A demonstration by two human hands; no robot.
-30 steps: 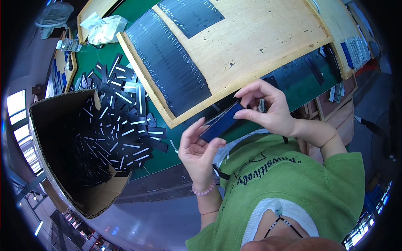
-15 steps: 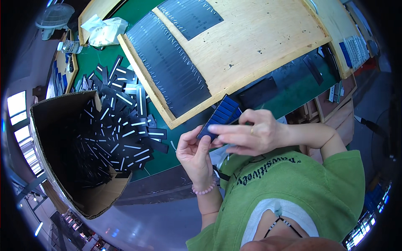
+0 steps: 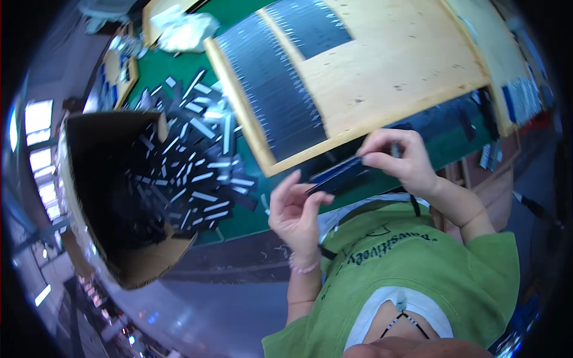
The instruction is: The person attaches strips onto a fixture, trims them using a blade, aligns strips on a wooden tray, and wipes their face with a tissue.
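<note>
Fingers of the right hand (image 3: 399,156) are pinching the blue strip (image 3: 335,173) by its right end; its long axis is slanting down toward the left hand (image 3: 296,209), whose grip blur leaves unclear. The strip is hovering over the desk (image 3: 249,222), just beside the near edge of the wooden tray (image 3: 335,144). Dark lettering (image 3: 391,244) is crossing the green shirt (image 3: 465,268).
</note>
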